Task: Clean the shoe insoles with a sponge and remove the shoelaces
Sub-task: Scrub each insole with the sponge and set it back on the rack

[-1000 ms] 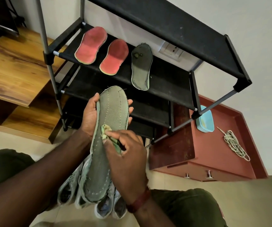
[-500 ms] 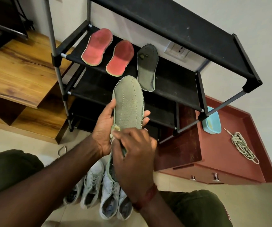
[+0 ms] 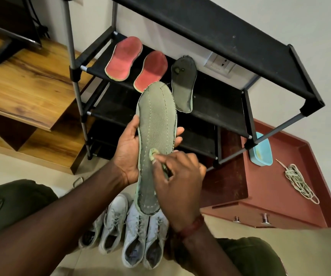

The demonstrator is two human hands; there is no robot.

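Right hand [image 3: 180, 176] is curled, with the small green sponge [image 3: 153, 154] pinched at the fingertips and pressed on the grey-green stitched fabric insole [image 3: 156, 124]. Left hand [image 3: 127, 152] is cupped under that insole, thumb on its left edge, fingertips showing past its right edge. Against a second ago, the insole is seen higher and farther out. Its toe now overlaps the shelf of the black metal shoe rack [image 3: 230, 108], just below the right red foam insole [image 3: 150, 71]; before, it sat lower. Part of that is camera shift. The sponge is judged slightly nearer the heel than before, so a wiping stroke is read as under way, with both grips unchanged. Left red foam insole [image 3: 123, 58] and dark grey worn insole [image 3: 183, 84] lie unmoved on the same shelf, apparently done. For the task, the fourth insole is mid-clean and looks to be the last of the cleaning step. Pale bundled shoelaces [image 3: 300, 184] rest on the red-brown wooden cabinet [image 3: 260, 196] at right. White lace-up sneakers [image 3: 134, 234] on the near floor show laces threaded, so lace removal is judged unfinished.
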